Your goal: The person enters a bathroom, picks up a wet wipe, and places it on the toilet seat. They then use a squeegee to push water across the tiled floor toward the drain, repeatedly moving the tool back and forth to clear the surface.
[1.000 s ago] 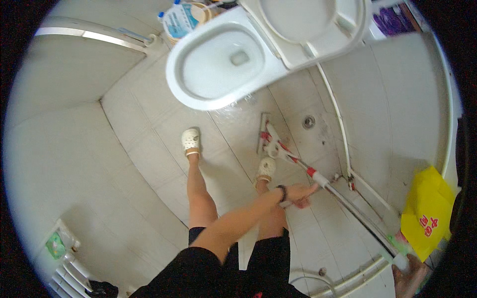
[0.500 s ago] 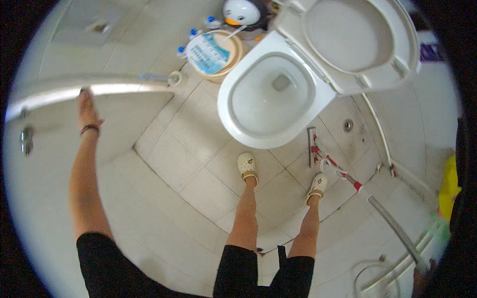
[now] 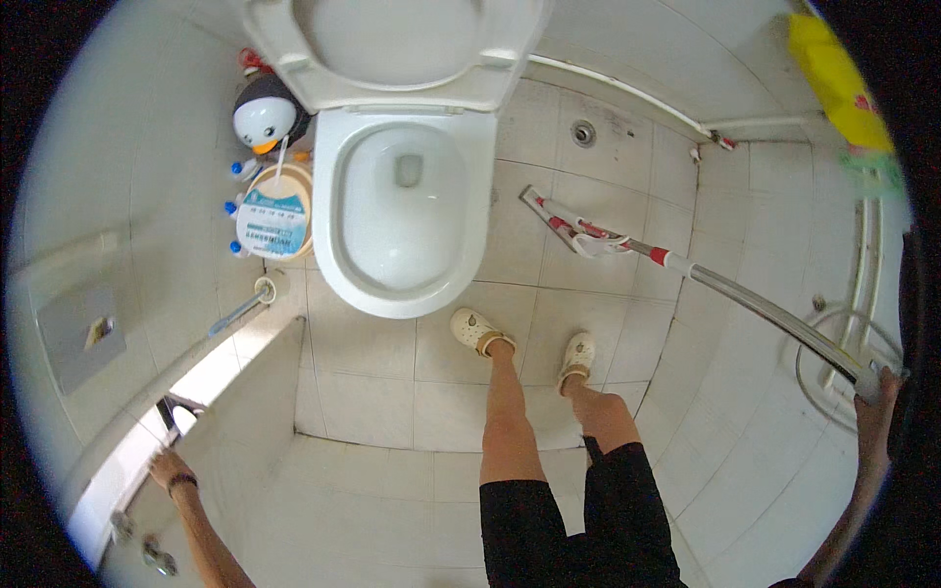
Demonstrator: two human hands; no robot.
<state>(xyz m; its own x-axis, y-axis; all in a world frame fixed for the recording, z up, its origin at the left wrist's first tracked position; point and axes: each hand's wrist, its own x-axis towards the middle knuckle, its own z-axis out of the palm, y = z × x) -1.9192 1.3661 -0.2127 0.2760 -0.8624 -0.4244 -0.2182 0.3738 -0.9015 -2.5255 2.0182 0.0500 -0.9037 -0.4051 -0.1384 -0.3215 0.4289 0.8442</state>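
Observation:
My right hand (image 3: pixel 885 387), at the far right edge, is closed around the upper end of a mop's metal pole. The mop (image 3: pixel 760 299) slants down to the left. Its red-and-white lower part and narrow head (image 3: pixel 530 193) rest on the tiles right of the white toilet (image 3: pixel 407 302). At lower left, my left hand (image 3: pixel 170 469) is against the edge of a pale ledge. Its fingers are too small and partly hidden to read. Just beyond it is a dark object with a white patch (image 3: pixel 183 417), whose kind I cannot make out.
A penguin-shaped bin (image 3: pixel 265 120), a beige bucket with a blue-and-white packet (image 3: pixel 270 220) and blue-capped bottles (image 3: pixel 235 209) stand left of the toilet. A brush holder (image 3: pixel 272 285) is nearer. A drain (image 3: pixel 583 133), wall pipes, hose and yellow bag (image 3: pixel 833 78) are on the right.
The view has turned, so the toilet sits farther left. My right hand and the mop's pole show more fully. My left hand appears lower, its fingers less visible than before.

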